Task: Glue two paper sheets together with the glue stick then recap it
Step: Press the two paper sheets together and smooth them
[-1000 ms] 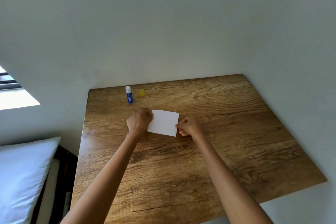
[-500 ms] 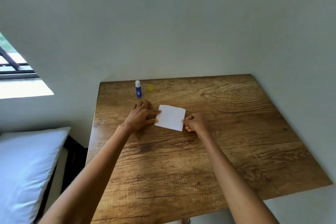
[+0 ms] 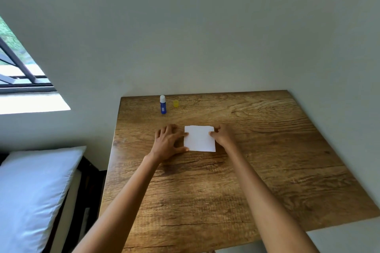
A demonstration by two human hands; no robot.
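The white paper (image 3: 199, 138) is lying flat on the bench (image 3: 257, 170). The left hand (image 3: 167, 142), fingers spread, is pressing at its left edge; the right hand (image 3: 223, 135) is pinching its right edge. Beyond the paper, the uncapped glue stick (image 3: 162, 104) is standing just beside its yellow cap (image 3: 176, 103).

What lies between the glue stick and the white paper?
Only bare wooden table separates the glue stick from the paper, seen in the head view.

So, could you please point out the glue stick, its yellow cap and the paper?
glue stick (image 3: 163, 107): head view, blue body.
yellow cap (image 3: 175, 103): head view, side wall.
paper (image 3: 199, 138): head view, sheet's middle.
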